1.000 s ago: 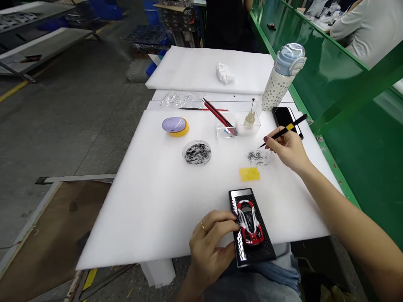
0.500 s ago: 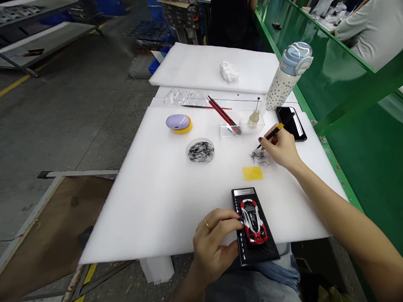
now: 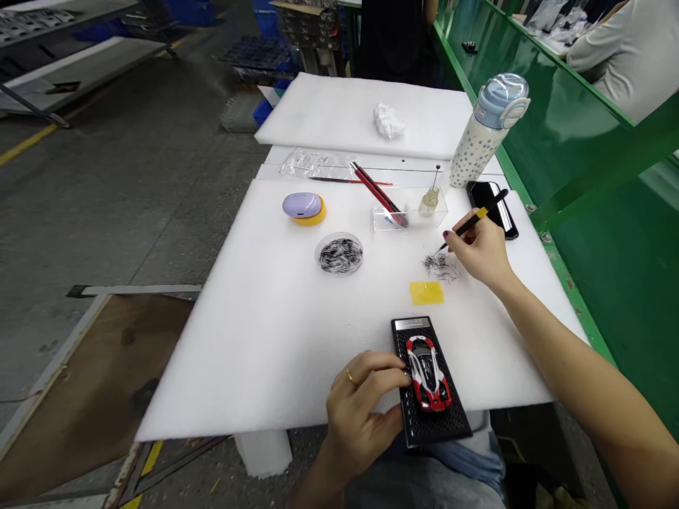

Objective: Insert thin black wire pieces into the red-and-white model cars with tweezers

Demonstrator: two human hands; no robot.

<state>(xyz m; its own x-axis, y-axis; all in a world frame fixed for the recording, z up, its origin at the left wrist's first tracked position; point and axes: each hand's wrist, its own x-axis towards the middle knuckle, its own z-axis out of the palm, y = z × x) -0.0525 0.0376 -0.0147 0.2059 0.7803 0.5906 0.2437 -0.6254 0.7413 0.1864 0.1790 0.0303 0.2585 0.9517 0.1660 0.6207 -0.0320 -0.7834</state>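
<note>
A red and white model car sits on a black display base at the near edge of the white foam sheet. My left hand curls against the base's left side, fingertips touching the car. My right hand pinches black tweezers with a yellow band, their tip just above a loose pile of tiny black parts. A yellow sticky patch lies between the pile and the car.
A round clear dish of black parts, a purple and yellow case, a clear tray with a small glue bottle and red tools, a phone and a spotted bottle stand behind. A green bench runs along the right; another person sits beyond it.
My right hand dipped the tweezers toward the pile, then lifted them slightly. The left hand stays on the car base.
</note>
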